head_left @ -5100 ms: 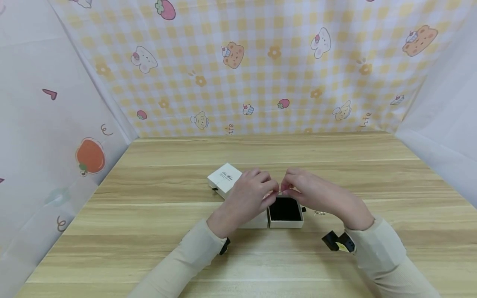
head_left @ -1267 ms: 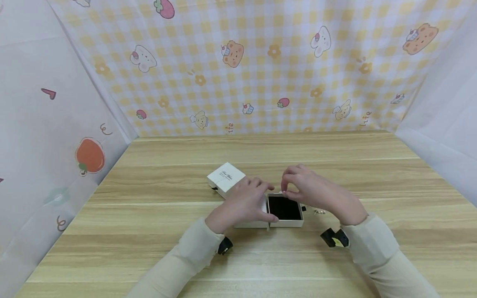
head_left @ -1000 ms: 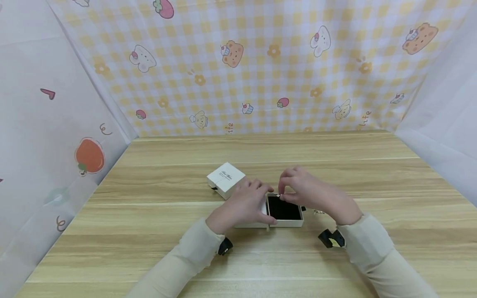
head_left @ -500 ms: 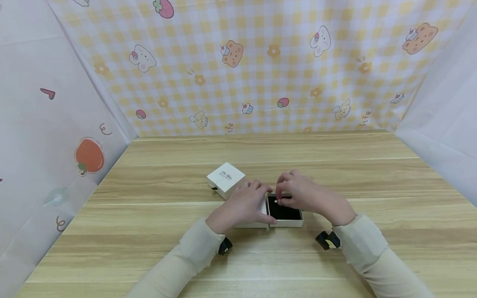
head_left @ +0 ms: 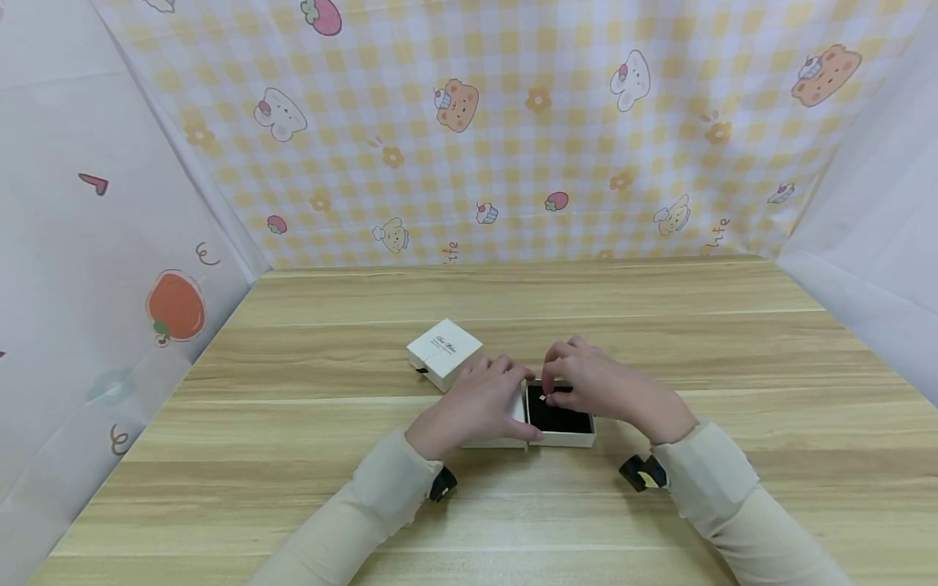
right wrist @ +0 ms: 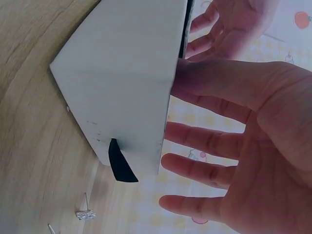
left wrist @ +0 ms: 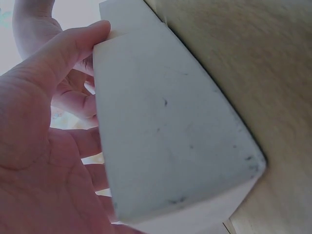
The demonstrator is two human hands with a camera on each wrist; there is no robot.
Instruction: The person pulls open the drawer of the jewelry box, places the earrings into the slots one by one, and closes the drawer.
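Observation:
A white slide-out jewelry box stands on the table, its drawer (head_left: 560,439) drawn out to the right and showing a black lining (head_left: 560,419). My left hand (head_left: 479,407) spans the white outer sleeve (left wrist: 161,112), thumb at the near rim beside the drawer and fingers over the far side. Over the black lining, my right hand (head_left: 589,382) pinches a small pale earring (head_left: 543,397) between thumb and forefinger. In the right wrist view those two fingertips are hidden behind the drawer wall, and the other fingers (right wrist: 200,168) are spread outside it.
A closed white box with black lettering (head_left: 444,348) sits behind my left hand. From the drawer's end hangs a black ribbon tab (right wrist: 121,163). Near it on the table lies a sparkling stud earring (right wrist: 85,214), with another thin metal piece (right wrist: 51,228) close by.
My left hand left the pinching spot and settled over the sleeve. My right hand brought the earring from the drawer's back rim down and left over the black lining, nearly still this last half second.

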